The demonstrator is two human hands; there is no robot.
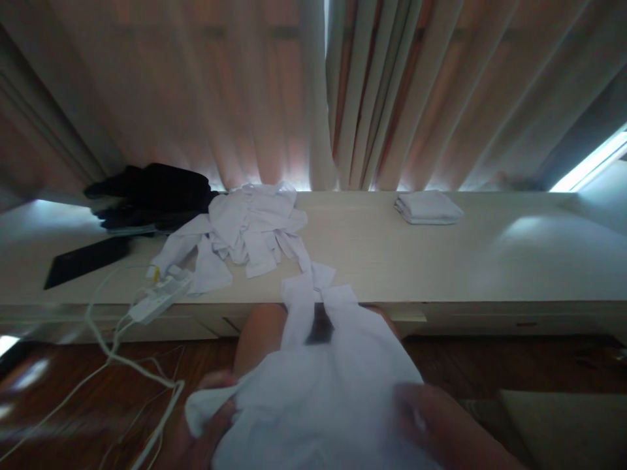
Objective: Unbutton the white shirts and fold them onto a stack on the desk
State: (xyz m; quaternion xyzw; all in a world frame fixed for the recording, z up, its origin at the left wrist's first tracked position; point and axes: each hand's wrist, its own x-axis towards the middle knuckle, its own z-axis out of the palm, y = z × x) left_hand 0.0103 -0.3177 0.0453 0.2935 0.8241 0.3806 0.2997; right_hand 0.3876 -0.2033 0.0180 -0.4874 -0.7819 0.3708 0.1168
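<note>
A white garment [323,398] lies spread over my lap, with strip-like parts reaching up to the table edge. At its left side, my left hand [218,408] is closed on a fold, the fingers wrapped around the fabric. My right hand [431,414] rests against the garment's right side. Motion blurs its fingers, so I cannot tell whether they grip the fabric. Ahead on the table, a loose heap of white garments [249,225] trails strips down towards the one on my lap.
Black clothes [157,196] are piled left of the white heap on the table [362,261]. A dark flat device [85,261] lies before them. A white power strip [159,297] with cables hangs at the edge. A folded white cloth [428,207] lies right, below the curtains [274,98].
</note>
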